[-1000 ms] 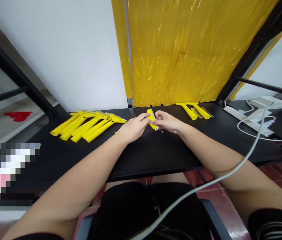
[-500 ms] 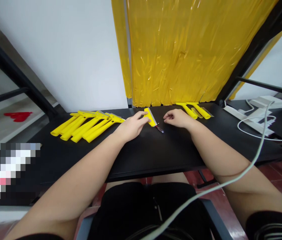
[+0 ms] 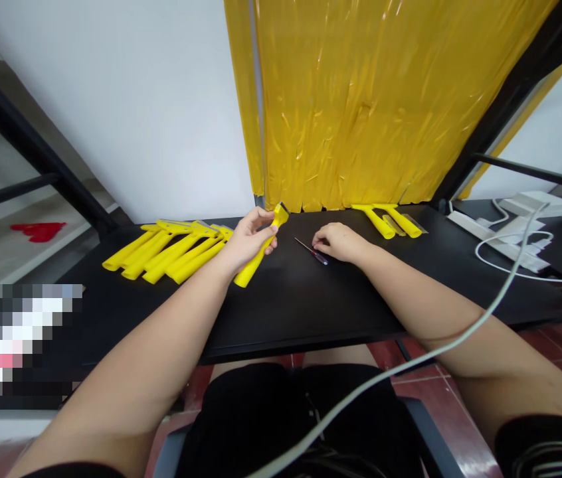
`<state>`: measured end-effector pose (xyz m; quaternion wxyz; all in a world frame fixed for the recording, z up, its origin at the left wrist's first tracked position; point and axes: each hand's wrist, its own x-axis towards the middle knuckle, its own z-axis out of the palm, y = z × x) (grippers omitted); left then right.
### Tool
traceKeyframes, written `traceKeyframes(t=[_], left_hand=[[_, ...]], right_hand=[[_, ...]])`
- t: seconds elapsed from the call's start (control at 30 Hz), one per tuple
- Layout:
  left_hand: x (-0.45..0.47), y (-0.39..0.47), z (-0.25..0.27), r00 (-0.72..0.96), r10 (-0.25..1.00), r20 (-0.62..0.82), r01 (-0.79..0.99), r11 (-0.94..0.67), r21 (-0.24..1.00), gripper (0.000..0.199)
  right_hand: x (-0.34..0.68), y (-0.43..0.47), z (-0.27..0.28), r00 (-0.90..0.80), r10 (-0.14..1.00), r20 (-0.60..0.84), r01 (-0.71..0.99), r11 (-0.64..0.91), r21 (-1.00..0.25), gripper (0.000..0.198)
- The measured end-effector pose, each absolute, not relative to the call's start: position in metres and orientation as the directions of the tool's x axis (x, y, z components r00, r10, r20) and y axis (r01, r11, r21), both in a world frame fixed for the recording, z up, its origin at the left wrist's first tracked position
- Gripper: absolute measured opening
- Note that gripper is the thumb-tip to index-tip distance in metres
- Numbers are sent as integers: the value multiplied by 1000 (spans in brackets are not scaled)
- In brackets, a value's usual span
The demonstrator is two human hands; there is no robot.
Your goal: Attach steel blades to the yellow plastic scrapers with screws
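My left hand point(image 3: 251, 240) is closed around a yellow scraper point(image 3: 250, 268), its handle pointing down towards me and its head standing up past my fingertips. A small screwdriver point(image 3: 319, 257) with a dark red and clear handle lies on the black table, its thin shaft pointing away to the left. My right hand point(image 3: 339, 241) is right beside the screwdriver, fingers curled in, with nothing visible in them. Left of my left hand, several yellow scrapers point(image 3: 161, 255) lie overlapping in a row.
More yellow scrapers point(image 3: 380, 222) lie at the table's back right, against yellow plastic wrapping point(image 3: 361, 119). White adapters point(image 3: 500, 239) with cables are at the far right. A pale cable point(image 3: 385, 385) hangs across my right arm. Black frame posts point(image 3: 36, 139) stand at both sides.
My left hand has lifted and turned the scraper from beside the screwdriver, bringing its handle into view. The screwdriver shaft is now uncovered. My right hand has moved left, closer to it.
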<state>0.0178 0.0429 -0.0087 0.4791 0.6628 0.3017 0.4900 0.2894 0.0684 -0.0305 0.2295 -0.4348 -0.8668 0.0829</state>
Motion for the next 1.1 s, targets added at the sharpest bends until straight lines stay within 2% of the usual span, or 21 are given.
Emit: traceKeyframes(t=[0.03,0.1,0.2,0.27,0.37,0.53,0.63,0.73,0.8,0.97,1.1], left_hand=[[17,42,-6,330,883,335,-117,-314,942,36],[17,40,0,319,907,274,-189,-223,956,39],[19,36,5,314,931,184,-287,-92,954,41],[23,32,6,335,931,144,-336,-24,942,43],[31,24,9,373,921,110,-377,42,925,44],[38,14,14,423,903,79,-397,106,912,41],[39,13,15,434,897,86,-402,107,909,39],[38,13,12,443,890,107,-393,85,916,39],[38,13,10,448,885,125,-379,61,923,39],[38,14,6,467,874,134,-351,44,935,37],[39,18,5,440,894,82,-355,89,931,37]], right_hand=[[288,67,-29,-514,791,331,707,610,-359,11],[284,63,-27,-466,804,369,648,594,-476,7],[275,55,-21,-333,841,427,418,538,-732,14],[267,49,-18,-278,843,460,259,527,-809,21],[259,43,-14,-224,807,546,171,584,-793,24],[257,39,-9,-199,718,667,268,695,-667,18],[259,40,-8,-227,693,685,259,720,-643,15],[259,43,-9,-234,720,653,234,694,-681,18],[258,45,-11,-236,770,593,185,635,-750,25],[256,50,-19,-257,900,351,26,369,-929,51],[258,53,-22,-225,939,261,51,279,-959,57]])
